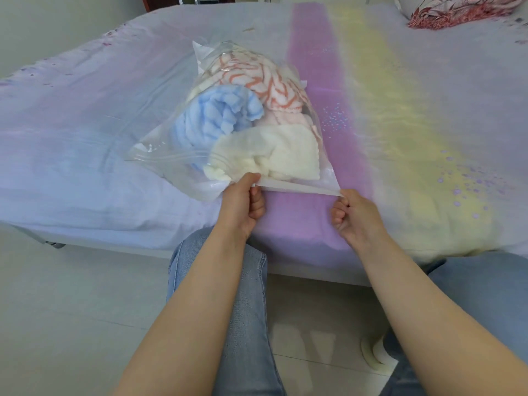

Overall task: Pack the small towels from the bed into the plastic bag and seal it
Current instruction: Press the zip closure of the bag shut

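Fingers (255,178) pinched on bag mouth (300,187)

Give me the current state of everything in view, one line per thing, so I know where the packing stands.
plastic bag: lying on the bed, stuffed, mouth edge pulled taut between both hands; seal cannot be confirmed.
blue towel: inside the bag, bunched.
cream towel: inside, nearest the mouth.
orange-striped towel: inside, at the far end.
left hand: fingers pinching the mouth edge.
right hand: pinching the mouth corner.
bed: no loose towels seen.
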